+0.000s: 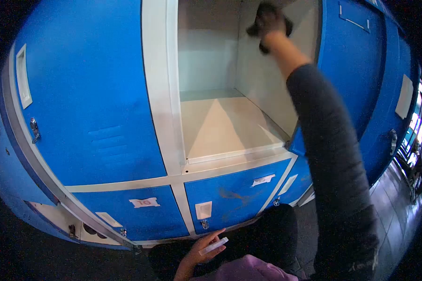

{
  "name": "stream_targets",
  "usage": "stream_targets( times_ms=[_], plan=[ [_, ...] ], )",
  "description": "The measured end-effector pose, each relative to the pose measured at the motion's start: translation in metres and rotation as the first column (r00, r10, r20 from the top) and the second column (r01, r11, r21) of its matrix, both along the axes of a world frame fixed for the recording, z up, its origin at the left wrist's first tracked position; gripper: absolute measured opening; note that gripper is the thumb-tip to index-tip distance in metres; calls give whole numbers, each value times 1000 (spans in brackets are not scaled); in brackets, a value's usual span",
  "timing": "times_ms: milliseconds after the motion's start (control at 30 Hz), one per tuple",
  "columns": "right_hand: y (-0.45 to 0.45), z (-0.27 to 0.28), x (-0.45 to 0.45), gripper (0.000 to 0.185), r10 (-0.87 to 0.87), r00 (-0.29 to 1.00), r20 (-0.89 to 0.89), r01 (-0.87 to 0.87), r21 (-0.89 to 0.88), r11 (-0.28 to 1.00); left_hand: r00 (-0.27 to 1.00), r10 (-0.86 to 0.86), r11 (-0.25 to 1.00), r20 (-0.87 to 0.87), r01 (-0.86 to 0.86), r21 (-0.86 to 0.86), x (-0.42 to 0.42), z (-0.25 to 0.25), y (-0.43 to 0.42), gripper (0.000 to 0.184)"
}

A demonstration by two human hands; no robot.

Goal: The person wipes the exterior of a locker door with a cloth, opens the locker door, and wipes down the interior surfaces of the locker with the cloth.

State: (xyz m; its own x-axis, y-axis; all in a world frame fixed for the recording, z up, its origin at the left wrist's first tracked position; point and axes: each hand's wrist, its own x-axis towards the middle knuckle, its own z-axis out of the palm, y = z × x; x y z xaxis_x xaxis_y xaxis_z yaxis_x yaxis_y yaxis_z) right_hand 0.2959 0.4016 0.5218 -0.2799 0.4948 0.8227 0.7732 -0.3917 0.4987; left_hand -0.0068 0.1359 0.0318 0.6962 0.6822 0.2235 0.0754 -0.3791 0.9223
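Observation:
My right hand (273, 30) reaches up into an open locker compartment (220, 124). It is closed on a dark cloth (267, 9), which lies against or close to the compartment's right inner wall (286, 79); motion blurs both. Low in the view, my left hand (204, 248) rests near my lap, its fingers around a small flat white object (214, 246) seen nearly edge-on, whose kind I cannot make out. The compartment's pale floor shows no objects on it.
Blue locker doors surround the compartment: a tall one (89, 93) on the left, lower ones (239, 192) beneath, and an opened door (349, 70) on the right. A paper label (144, 202) marks a lower door. Tiled floor (394, 220) shows at right.

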Motion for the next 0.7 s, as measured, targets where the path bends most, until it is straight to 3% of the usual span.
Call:
stream_targets(
  times_ms=[33, 67, 133, 167, 267, 367, 400, 433, 467, 500, 567, 600, 633, 700],
  plan=[
    [-35, 27, -16, 48, -542, 840, -24, 537, -115, 836, 1000, -1, 1000, -16, 2, 11, 0, -2, 2, 57],
    [-41, 47, -19, 69, -613, 787, 65, 616, -36, 787, 1000, 3, 1000, 6, -4, 26, 0, -2, 2, 57],
    [-119, 43, -80, 71, -738, 663, 129, 749, -138, 649, 998, 12, 998, 56, -15, 56, 1, 0, 2, 57],
    [-85, 44, -50, 68, -683, 728, 62, 686, -43, 726, 999, 5, 1000, 34, -5, -6, 1, 3, 1, 57],
    [-33, 30, -18, 60, -659, 752, 36, 615, 324, 719, 1000, 7, 993, -20, -9, -117, -3, 12, 4, 58],
    [-13, 20, -19, 54, -638, 767, 65, 616, 199, 762, 1000, 2, 990, -1, -2, -140, -4, 2, 4, 57],
    [-17, 16, -26, 58, -624, 777, 83, 628, -28, 778, 1000, -15, 986, 27, 19, -163, -3, -6, 6, 57],
    [-9, 14, -23, 54, -578, 811, 90, 573, 80, 816, 998, -31, 982, 56, 41, -183, -2, -10, 11, 57],
    [6, 8, -13, 51, -531, 842, 100, 508, 189, 841, 999, -40, 922, 5, 39, -385, -5, 10, 10, 57],
    [23, 0, -1, 49, -483, 868, 114, 435, 294, 851, 999, 17, 984, 51, -8, -180, -5, 14, 9, 52],
    [85, 12, 32, 49, -343, 939, 38, 320, 271, 908, 982, 90, 964, 167, -128, 234, 3, 6, 4, 43],
    [107, 11, 39, 49, -360, 932, 38, 326, 341, 882, 959, 175, 979, 222, -144, -145, 13, -10, 6, 37],
    [128, 10, 45, 49, -375, 926, 33, 330, 408, 851, 968, 181, 947, 172, -125, -297, 12, 7, 8, 36],
    [158, -5, 49, 49, -580, 814, 37, 412, 666, 621, 983, 171, 809, 72, -98, -579, 9, 52, 8, 34]
  ],
)
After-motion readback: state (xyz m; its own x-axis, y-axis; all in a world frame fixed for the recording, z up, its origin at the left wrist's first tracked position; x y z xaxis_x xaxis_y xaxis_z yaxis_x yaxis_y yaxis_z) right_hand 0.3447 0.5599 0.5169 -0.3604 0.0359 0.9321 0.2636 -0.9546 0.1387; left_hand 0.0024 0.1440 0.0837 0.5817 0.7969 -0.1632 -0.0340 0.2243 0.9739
